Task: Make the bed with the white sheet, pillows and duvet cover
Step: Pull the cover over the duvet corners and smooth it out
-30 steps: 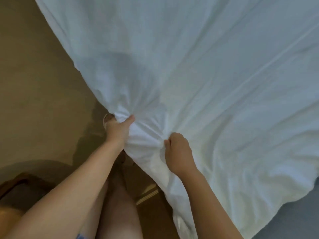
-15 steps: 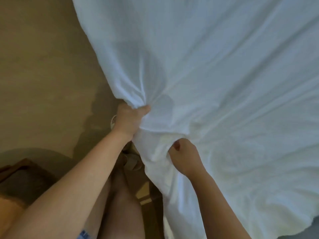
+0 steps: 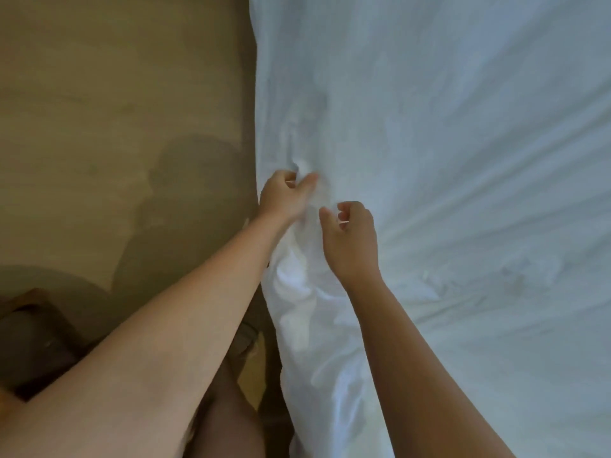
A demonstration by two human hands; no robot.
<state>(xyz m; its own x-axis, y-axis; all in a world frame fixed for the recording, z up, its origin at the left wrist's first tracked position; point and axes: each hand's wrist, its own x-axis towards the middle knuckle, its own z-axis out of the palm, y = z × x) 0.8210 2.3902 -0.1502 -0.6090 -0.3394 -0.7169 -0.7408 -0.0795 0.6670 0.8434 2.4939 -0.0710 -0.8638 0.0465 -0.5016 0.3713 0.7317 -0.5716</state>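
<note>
White crumpled cotton sheet, edge being worked.
L hand pinches sheet edge; R hand curled, grips nothing. Risk: one-sided tug bunches it.

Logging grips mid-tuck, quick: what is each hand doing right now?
Left hand: pinches a fold of the white sheet.
Right hand: fingers curled; cannot tell whether it holds the sheet.

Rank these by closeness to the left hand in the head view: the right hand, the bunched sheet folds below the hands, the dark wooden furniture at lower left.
From the left hand:
1. Right hand, just to its right on the white sheet.
2. Bunched folds, below both hands along the sheet's edge.
3. Dark wooden furniture, far off at lower left on the floor.
</note>
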